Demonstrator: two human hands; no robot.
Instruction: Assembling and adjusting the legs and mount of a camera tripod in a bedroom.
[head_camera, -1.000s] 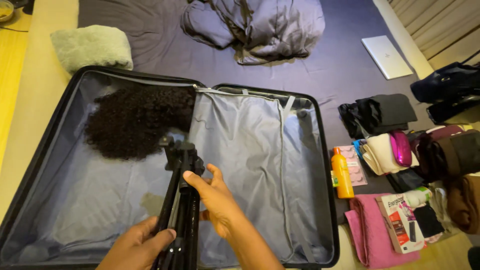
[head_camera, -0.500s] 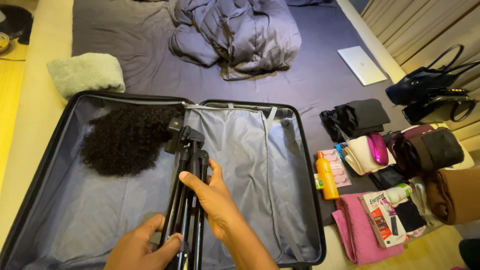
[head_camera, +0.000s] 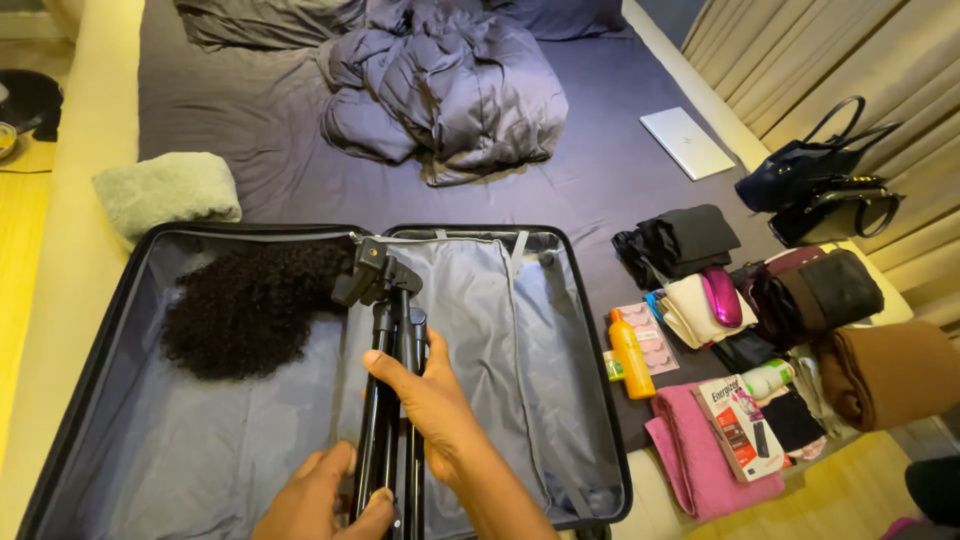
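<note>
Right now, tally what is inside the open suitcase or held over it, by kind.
Black folded tripod, held by the left hand and right hand: 1
Dark curly wig, lying in the left half of the suitcase: 1
Total: 2

I see a red-and-white box (head_camera: 738, 428) on the pink towel (head_camera: 700, 460), an orange bottle (head_camera: 631, 353) with a green label beside a flat pink-patterned pack (head_camera: 655, 345), and a closed white laptop (head_camera: 687, 142) on the bed (head_camera: 250, 150).
</note>
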